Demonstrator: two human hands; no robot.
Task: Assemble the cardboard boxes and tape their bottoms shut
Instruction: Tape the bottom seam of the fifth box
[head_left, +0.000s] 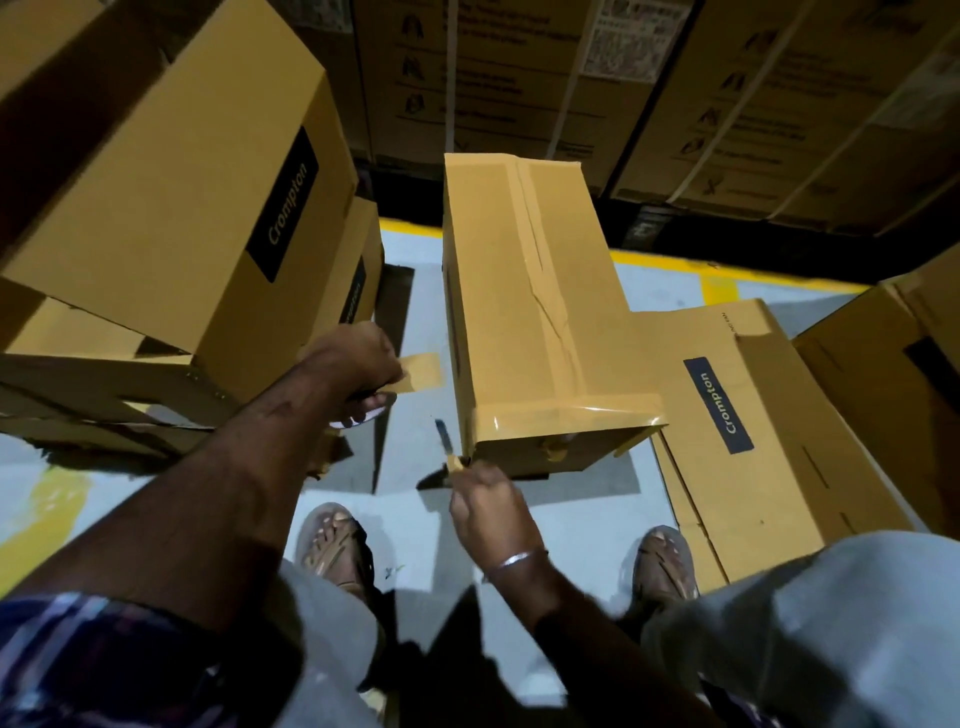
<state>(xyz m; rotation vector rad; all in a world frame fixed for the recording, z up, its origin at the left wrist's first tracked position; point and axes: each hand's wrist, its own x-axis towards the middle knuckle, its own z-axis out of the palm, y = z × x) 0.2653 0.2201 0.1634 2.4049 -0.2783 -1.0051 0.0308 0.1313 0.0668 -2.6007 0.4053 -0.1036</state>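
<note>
Warehouse: strapped cartons (519, 78) stacked high, yellow floor line (727, 283)

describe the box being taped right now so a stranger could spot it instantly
Start from the grey floor in front of the person's feet, ringed by brown cartons. The taped box stands in the middle, just beyond the right hand. Unlike its neighbours showing dark Crompton labels, its top face is plain, with shiny tape along the centre seam and across the near edge.

Light was dim and warm; my hands and forearms blurred, hard shadows pooled below me, and the edges bowed outward.
</note>
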